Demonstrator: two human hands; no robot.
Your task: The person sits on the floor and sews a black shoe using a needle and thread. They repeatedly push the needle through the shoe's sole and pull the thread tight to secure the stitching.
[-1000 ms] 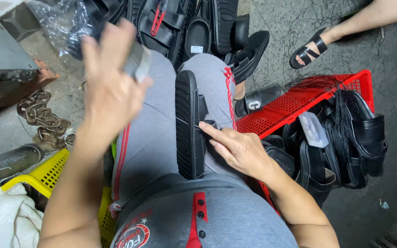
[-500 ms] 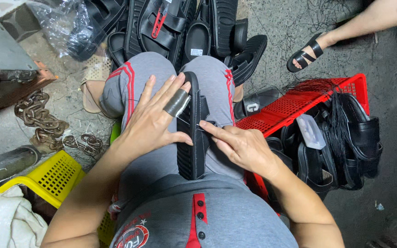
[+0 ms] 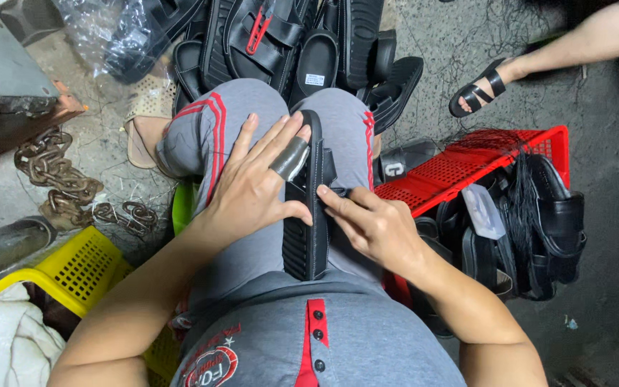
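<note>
A black sandal [image 3: 308, 236] stands on its edge between my knees, its ribbed sole facing up, resting on my grey shorts [image 3: 252, 129]. My left hand [image 3: 256, 190] lies flat against the sandal's left side, thumb pressed on the sole; a grey tape band wraps the middle finger. My right hand [image 3: 377, 226] presses its fingertips on the sandal's right side by the strap.
A pile of black sandals [image 3: 302, 43] lies on the floor ahead. A red crate [image 3: 467, 168] with more black sandals [image 3: 539, 222] sits at my right. A yellow crate [image 3: 73, 269] and a rusty chain [image 3: 59, 183] are at my left. Another person's sandalled foot [image 3: 485, 89] rests at the upper right.
My left hand came down from being raised in the air and now lies against the sandal's left side. My right hand stayed on the sandal.
</note>
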